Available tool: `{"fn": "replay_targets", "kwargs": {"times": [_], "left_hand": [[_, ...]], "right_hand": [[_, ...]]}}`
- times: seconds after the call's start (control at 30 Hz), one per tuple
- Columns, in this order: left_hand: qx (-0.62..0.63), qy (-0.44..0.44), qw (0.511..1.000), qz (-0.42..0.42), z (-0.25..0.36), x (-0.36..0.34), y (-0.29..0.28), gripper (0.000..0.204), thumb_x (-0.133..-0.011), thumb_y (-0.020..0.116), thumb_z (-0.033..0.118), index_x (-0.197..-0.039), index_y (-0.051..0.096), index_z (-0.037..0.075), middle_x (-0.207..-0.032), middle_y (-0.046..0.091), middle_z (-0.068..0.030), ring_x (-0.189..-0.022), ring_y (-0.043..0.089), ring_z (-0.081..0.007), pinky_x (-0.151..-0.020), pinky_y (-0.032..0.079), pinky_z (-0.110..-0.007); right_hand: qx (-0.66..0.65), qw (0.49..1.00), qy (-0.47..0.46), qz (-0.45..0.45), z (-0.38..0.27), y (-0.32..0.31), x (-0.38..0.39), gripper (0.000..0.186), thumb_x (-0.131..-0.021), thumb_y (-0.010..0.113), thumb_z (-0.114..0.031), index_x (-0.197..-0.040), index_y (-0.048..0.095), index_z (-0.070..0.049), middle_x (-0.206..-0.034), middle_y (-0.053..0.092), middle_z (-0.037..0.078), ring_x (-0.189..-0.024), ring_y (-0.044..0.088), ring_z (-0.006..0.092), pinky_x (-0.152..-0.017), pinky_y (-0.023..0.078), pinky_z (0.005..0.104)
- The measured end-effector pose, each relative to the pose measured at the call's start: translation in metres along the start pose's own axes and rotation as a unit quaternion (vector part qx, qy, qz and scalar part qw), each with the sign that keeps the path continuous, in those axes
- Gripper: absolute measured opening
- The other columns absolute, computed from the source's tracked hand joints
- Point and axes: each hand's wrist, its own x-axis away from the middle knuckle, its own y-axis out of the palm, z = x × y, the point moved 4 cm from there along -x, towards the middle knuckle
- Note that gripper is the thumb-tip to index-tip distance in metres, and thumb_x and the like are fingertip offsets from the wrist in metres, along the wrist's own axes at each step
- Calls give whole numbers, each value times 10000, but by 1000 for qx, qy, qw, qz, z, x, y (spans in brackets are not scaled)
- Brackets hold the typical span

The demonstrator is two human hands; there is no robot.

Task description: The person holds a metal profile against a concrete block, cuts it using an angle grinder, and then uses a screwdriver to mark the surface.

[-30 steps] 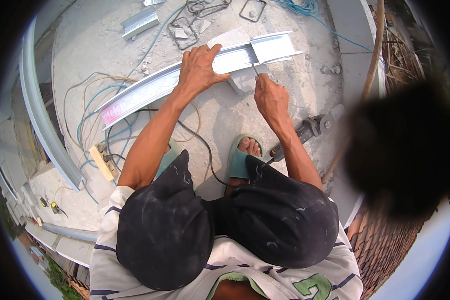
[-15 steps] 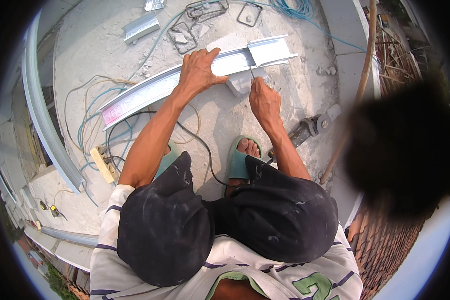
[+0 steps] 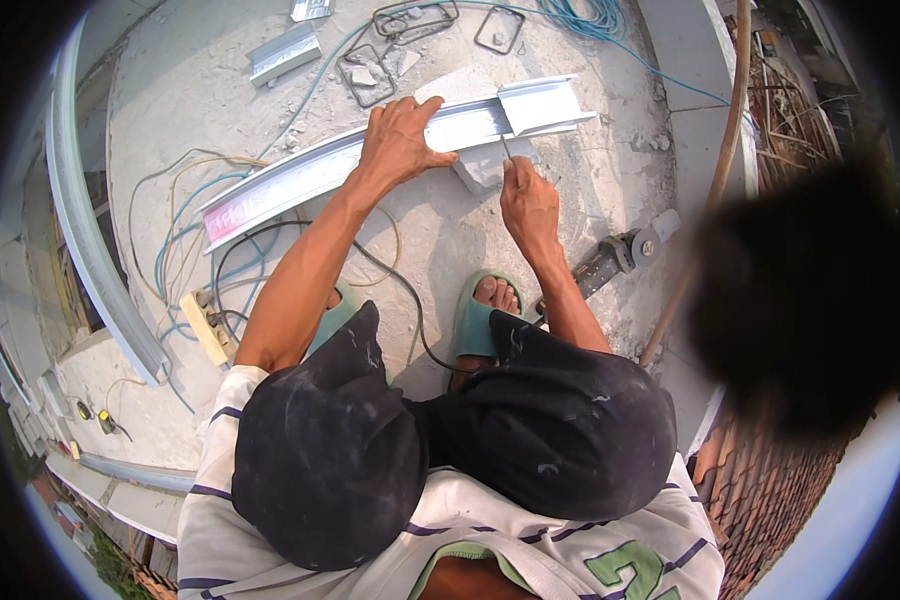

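Observation:
A long silvery metal channel lies slantwise before me, pink-marked at its left end. My left hand spans its width, fingers over the far edge and thumb along the near one. A short piece of channel sits over its right end. In my right hand is a thin, dark, pointed tool, pinched between thumb and fingers. Its tip meets the near edge of the long channel, right beside the short piece's left edge. A pale block props the channel from below. Exactly what kind of tool it is, I cannot tell.
To the right an angle grinder rests on the concrete. Left are a power strip, tangled cables and a long metal profile. Steel wire frames and a channel offcut lie farther off. A wooden pole leans right.
The long channel has turned slightly, its left end shifting a little away from me. My right hand and the tool have moved barely, staying at the short piece's edge.

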Motion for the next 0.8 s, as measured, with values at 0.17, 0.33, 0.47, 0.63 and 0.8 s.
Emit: {"fn": "replay_targets", "kwargs": {"times": [0.17,0.33,0.47,0.63,0.8], "left_hand": [[3,3,1000,0,2,-1,-2,878,-684,936,498,-1418,632,123,-1131,687,-144,-1132,621,-321,-1021,411,-449],[9,2,1000,-4,4,-1,-3,862,-702,924,470,-1425,620,111,-1159,679,-153,-1162,617,-344,-1035,425,-469],[4,-2,1000,-7,3,0,-3,873,-686,934,481,-1417,630,114,-1139,686,-149,-1145,623,-334,-1028,421,-466],[-4,9,1000,14,2,0,0,886,-657,949,503,-1396,651,115,-1108,699,-145,-1122,629,-318,-1015,412,-451],[-6,12,1000,12,1,1,2,872,-671,948,491,-1396,650,109,-1114,699,-146,-1123,628,-317,-1012,415,-444]], "right_hand": [[-51,998,44,-1,-8,-9,0,266,-1083,587,-235,-942,630,-14,-675,610,246,-588,620,446,-549,453,503],[-20,1000,16,9,-4,-6,-4,263,-1067,593,-215,-894,617,-18,-588,589,233,-552,628,444,-523,479,504],[-17,1000,12,1,-3,-4,-4,264,-1058,600,-213,-880,616,-19,-594,597,236,-556,634,446,-525,486,506],[-7,999,27,-20,-7,-5,-5,253,-1043,609,-209,-876,623,-21,-603,604,244,-574,640,461,-540,498,528],[48,995,45,-68,14,-3,12,244,-1061,597,-220,-925,636,-21,-677,622,265,-610,634,467,-590,493,528]]}}
